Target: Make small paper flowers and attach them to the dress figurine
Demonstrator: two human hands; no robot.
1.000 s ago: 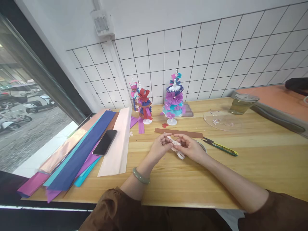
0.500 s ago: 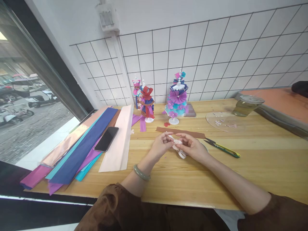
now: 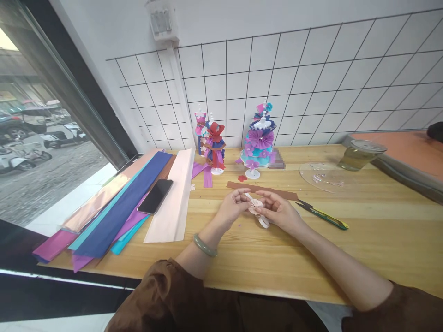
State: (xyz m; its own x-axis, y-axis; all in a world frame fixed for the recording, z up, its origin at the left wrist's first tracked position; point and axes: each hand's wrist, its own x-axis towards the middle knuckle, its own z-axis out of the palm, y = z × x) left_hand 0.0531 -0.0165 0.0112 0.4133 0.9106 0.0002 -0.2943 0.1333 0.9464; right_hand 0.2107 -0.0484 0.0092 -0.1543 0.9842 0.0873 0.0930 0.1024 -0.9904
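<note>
Between my two hands is a small pleated rosette (image 3: 255,207) of pale pink paper, fanned into a round. My left hand (image 3: 232,207) pinches its left edge, and my right hand (image 3: 278,211) pinches the right edge between thumb and fingers. A curled white strip (image 3: 263,222) hangs below the rosette, close under my right fingers. Just behind my hands lies a brown paper strip (image 3: 277,192). To the right of it are green-and-yellow thread snips (image 3: 323,215), their blades pointing at the strip.
On the left lie coloured crepe paper sheets (image 3: 121,207), a pale pink sheet (image 3: 173,198) and a phone (image 3: 155,197). Small dress forms in paper dresses (image 3: 258,143) (image 3: 215,150) stand at the back. A clear plate (image 3: 325,184) with beads and a lidded cup (image 3: 360,159) are at right.
The pleated rosette is tilted slightly more toward me and shows more of its face. The whole view has shifted a little; both hands keep their pinch.
</note>
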